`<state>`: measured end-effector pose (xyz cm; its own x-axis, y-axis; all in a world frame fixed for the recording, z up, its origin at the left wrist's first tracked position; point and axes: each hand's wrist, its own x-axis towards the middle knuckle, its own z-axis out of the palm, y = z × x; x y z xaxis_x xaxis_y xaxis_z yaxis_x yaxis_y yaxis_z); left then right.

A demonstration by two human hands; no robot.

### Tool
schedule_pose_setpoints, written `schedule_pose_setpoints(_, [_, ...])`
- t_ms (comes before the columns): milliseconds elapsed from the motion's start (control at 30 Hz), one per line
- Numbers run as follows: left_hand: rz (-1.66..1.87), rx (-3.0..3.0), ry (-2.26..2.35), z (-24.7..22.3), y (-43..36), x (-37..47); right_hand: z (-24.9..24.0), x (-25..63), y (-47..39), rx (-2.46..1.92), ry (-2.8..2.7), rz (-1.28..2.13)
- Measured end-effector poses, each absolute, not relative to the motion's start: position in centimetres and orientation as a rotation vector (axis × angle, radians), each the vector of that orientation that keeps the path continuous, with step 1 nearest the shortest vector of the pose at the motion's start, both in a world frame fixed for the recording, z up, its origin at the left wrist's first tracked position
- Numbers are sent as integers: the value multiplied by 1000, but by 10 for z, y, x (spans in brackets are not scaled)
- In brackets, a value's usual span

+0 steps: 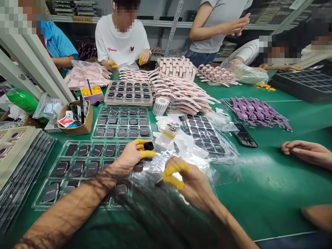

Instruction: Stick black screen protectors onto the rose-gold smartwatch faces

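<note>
My left hand (132, 154), with yellow finger covers, pinches a small black square watch face (148, 146) above the right side of a clear tray (66, 143) of black square pieces. To its right is my right hand (181, 174), also in yellow finger covers and blurred. Its fingers are closed on a small dark item (159, 182) too blurred to name. Beneath the hands lies shiny clear plastic film (153, 169). White paper pieces (181, 141) and a round metal-topped container (173, 127) are just beyond.
Further trays (121, 122) of black pieces, a cardboard box (75, 119), a label roll (160, 106), pink straps (178, 90) and purple straps (256, 110) cover the green table (275, 180). A phone (245, 135) lies right. Another person's hand (306, 150) rests at the right edge; several people are around.
</note>
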<state>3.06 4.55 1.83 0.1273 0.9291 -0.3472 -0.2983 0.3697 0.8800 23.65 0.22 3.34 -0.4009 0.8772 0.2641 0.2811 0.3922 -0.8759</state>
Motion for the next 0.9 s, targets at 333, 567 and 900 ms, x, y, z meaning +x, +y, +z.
schedule_pose_setpoints(333, [731,1414,1276,10,37,29,-2,230,48,-1314,-981,1596])
schedule_pose_setpoints(567, [700,1531,1319,15,35,31,-4,223,42,-1325,-888,1701])
schedule_pose_setpoints(900, [619,1580,1358,21,35,34,-2,221,38,-1358,-885,1652])
